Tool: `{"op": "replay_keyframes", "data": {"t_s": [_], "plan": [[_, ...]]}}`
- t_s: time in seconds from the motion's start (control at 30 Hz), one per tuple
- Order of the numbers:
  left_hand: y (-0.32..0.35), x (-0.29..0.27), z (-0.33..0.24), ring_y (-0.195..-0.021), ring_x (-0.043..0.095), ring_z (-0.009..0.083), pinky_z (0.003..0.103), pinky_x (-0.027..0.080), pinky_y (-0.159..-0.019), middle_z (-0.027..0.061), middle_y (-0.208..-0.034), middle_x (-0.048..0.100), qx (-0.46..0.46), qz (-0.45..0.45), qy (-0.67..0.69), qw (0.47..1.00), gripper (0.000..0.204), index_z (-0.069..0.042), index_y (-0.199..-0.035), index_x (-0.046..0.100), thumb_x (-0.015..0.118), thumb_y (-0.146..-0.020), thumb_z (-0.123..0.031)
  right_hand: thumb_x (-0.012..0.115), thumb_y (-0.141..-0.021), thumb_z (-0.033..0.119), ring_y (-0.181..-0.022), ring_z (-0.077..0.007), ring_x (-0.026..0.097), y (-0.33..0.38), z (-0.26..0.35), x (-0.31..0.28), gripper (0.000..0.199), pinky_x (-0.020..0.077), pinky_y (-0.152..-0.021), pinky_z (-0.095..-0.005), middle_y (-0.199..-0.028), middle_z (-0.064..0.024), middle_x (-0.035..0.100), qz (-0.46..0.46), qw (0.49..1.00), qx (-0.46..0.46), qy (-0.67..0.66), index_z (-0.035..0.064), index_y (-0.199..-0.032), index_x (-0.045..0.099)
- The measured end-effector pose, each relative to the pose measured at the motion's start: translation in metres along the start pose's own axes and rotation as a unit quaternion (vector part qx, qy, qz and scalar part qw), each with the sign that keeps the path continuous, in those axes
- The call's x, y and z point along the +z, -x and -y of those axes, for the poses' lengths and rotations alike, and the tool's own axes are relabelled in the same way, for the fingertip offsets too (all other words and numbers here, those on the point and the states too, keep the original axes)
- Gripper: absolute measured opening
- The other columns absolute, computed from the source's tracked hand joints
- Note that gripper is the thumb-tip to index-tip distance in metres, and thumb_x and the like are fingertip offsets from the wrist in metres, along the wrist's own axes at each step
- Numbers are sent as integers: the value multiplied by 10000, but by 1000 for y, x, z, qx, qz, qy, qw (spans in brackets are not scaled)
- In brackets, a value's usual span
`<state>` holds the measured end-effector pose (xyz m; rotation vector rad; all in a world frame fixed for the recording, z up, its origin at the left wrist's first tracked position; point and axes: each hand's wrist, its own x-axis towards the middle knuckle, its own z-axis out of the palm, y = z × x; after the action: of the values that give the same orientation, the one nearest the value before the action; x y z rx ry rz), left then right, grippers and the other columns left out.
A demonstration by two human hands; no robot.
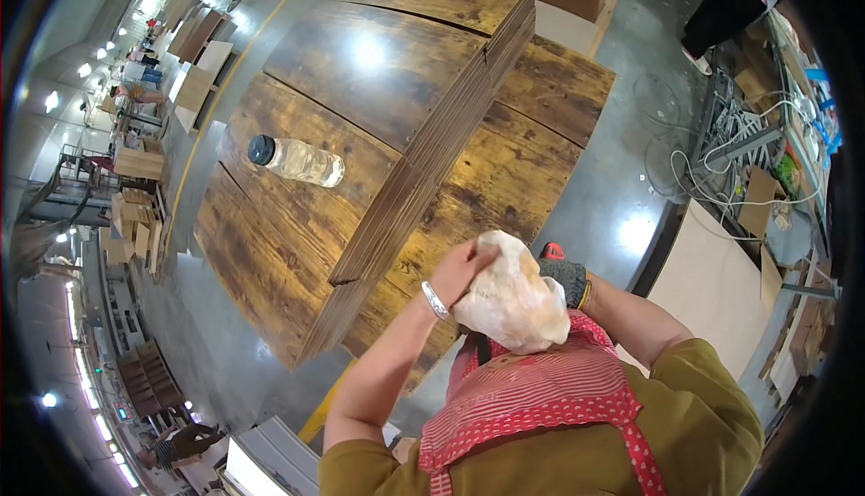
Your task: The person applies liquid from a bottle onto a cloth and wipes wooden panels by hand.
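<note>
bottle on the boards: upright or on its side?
On its side. The bottle lies flat along the top board, dark cap pointing toward the picture's left and still on. How full it is, cannot tell.

This is a factory or woodworking workshop hall. Just ahead of the left hand (459,266) rise tall stacks of dark wood-grain panels (396,72), cut to one size and piled edge to edge. The floor (613,199) beyond the right hand (563,280) is bare polished concrete, with a painted yellow line (212,109) far off to the left. Past that line stand more board stacks (194,41) under rows of ceiling lamps (86,71). Well to the right, a cluttered bench (766,163) holds loose cables and cardboard scraps.
</note>
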<state>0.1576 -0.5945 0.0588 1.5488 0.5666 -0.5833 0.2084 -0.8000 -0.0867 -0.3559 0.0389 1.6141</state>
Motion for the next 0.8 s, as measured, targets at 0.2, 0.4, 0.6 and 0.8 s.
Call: {"op": "replay_keyframes", "data": {"t_s": [0.2,0.4,0.6,0.8], "plan": [[-11,6,43,-730,559,89,219,455,-658,39,-866,610,58,-209,391,894,270,-1,-984,572,577,-849,-234,521,-861,213,-978,-188,568,19,43,94,313,474,-835,-329,-1081,-97,576,-194,974,-83,-88,7,-1096,527],[-7,32,30,-736,548,83,228,443,-650,32,-874,609,91,-248,348,899,281,9,-982,572,543,-871,-247,520,-829,392,-1101,-243,485,24,36,65,542,400,-931,-402,-1226,-117,483,-76,986,-97,-112,44,-1234,428],[-16,5,42,-774,574,228,300,446,-707,136,-890,607,90,-232,-81,965,286,-18,-1023,561,558,-842,-239,493,-869,232,-1036,-240,541,21,-6,32,401,424,-919,-399,-1178,-132,525,-76,982,-45,-164,3,-1196,458],[1,-114,32,-1132,415,239,352,381,-946,140,-1228,410,291,-596,62,746,560,-14,-1244,345,639,-776,-105,443,-886,179,-1074,-239,508,25,30,42,355,414,-928,-379,-1198,-127,506,-91,973,-151,-150,28,-1207,458]]}}
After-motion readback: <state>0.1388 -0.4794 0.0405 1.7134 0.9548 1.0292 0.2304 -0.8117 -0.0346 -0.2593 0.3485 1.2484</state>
